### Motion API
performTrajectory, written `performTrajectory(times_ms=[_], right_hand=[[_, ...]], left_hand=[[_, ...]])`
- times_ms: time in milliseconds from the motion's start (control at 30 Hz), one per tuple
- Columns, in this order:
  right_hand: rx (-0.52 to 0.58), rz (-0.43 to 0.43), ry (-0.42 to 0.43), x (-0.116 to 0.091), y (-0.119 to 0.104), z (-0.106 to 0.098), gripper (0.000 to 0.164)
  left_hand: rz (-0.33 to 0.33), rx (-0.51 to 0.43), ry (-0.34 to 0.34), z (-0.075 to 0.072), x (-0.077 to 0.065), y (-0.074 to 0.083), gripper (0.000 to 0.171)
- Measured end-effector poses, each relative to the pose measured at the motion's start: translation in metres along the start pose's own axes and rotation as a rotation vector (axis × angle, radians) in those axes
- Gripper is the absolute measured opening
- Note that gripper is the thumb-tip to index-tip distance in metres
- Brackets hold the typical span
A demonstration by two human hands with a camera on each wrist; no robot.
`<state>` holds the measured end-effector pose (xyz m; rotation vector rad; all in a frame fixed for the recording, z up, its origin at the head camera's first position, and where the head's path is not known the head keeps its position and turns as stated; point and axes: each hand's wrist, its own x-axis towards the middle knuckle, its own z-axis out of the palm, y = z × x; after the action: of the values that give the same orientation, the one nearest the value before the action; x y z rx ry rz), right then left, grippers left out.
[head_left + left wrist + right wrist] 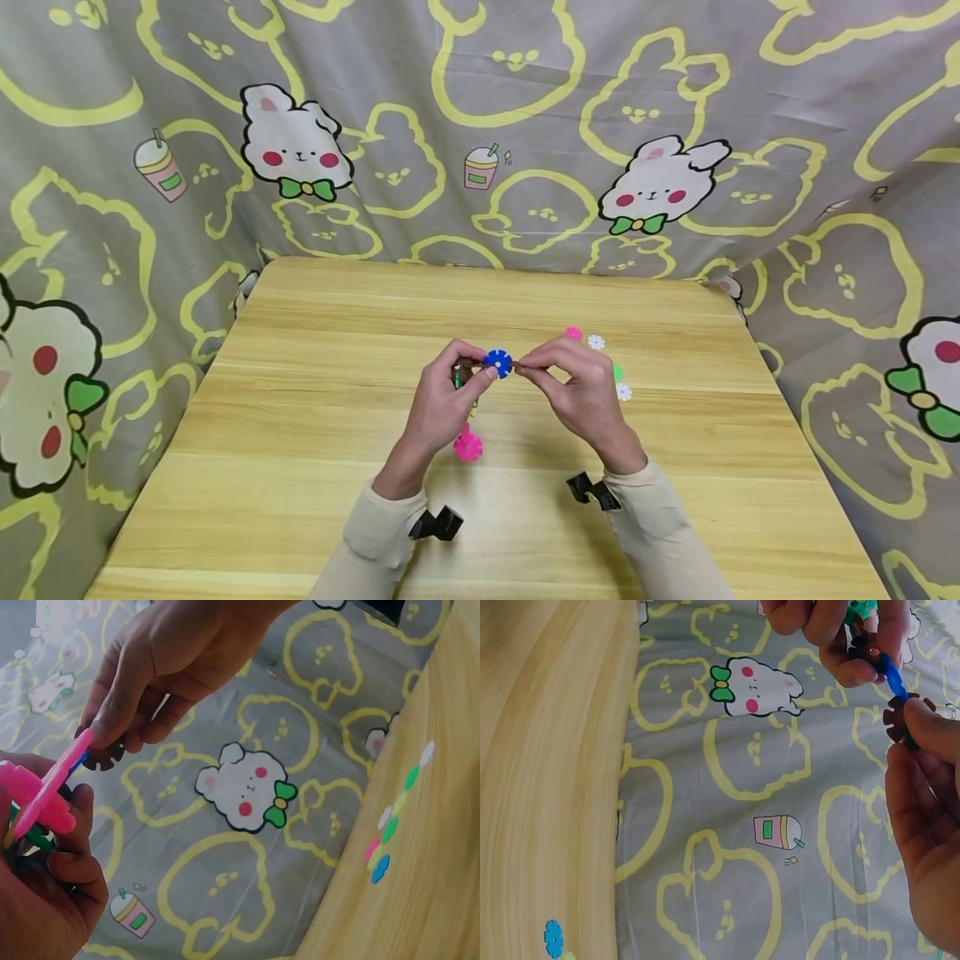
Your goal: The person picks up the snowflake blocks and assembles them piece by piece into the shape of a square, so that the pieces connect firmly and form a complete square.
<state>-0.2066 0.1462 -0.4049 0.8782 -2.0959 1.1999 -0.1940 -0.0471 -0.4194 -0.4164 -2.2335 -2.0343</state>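
Right hand [581, 383]: thumb and index finger are brought together, pinching a dark brown, round, notched plastic disc [901, 720]. Left hand [446, 396]: thumb and fingers are curled round a multicoloured disc assembly [52, 784], with the thumb at a royal-blue, round, notched plastic disc [495, 357]. The brown disc meets the blue disc's edge between the two hands; whether its slot is fully seated cannot be told.

Status, as judged: partly built. Done: the blue disc, green and brown parts beside it, and bright pink, round plastic discs [468, 446] appear linked as one piece, held above the tabletop [300, 375]. Exact count and joints are hidden by the left fingers. In hand: the joint between brown and blue. Left: loose notched plastic discs [596, 342] lie flat and unjoined, right of the tabletop's middle and toward its far edge, partly covered by the right hand in the head view. The left wrist view shows them in a row, coloured white, green, yellow, pink and blue.

Markings: no brand or legible writing on discs or on the black wrist fittings [437, 523]. The grey patterned fabric curtain [397, 75] beyond the far edge carries cartoon prints; the printed drink cup [481, 169] has a green label without readable text.
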Motion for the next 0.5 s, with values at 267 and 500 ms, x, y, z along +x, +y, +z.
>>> performTrajectory(times_ms=[267, 500], right_hand=[[-0.023, -0.027, 0.021, -0.0022, 0.0021, 0.0019, 0.013], [-0.008, -0.022, 0.008, -0.0005, 0.001, 0.0013, 0.016]], left_hand=[[-0.001, 0.005, -0.008, 0.0028, 0.0008, -0.001, 0.012], [0.003, 0.022, -0.006, 0.0016, 0.0007, 0.0004, 0.013]])
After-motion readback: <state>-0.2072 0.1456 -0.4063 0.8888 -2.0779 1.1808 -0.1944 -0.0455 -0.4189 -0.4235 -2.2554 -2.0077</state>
